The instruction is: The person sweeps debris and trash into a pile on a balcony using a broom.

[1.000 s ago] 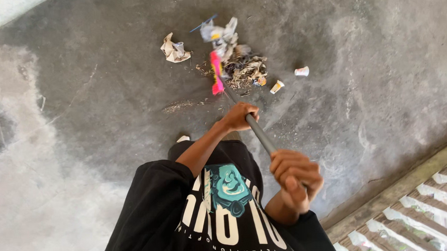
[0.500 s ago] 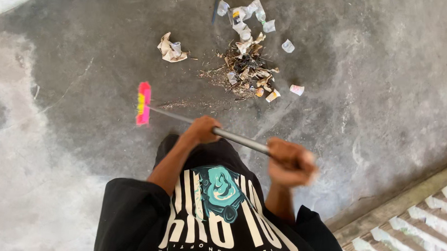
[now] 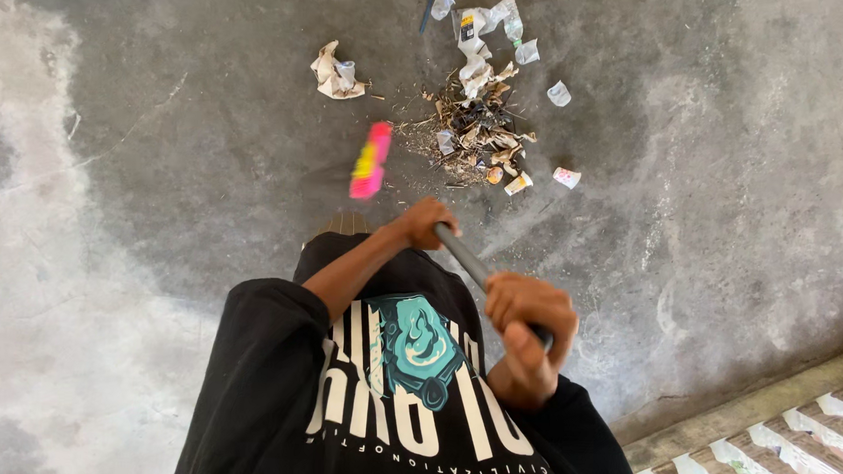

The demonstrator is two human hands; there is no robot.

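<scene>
Just now your broom (image 3: pixel 370 160) swung back from the left toward the litter pile (image 3: pixel 476 136); both hands, left hand (image 3: pixel 426 222) and right hand (image 3: pixel 528 329), gripped its handle for another sweep

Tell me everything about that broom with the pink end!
The broom has a straight grey handle, smooth like metal or plastic, and a blurry pink-and-yellow head near the litter pile on the concrete floor. It slants across the body. The left hand grips the handle lower down, and the right hand wraps its top end.
</scene>
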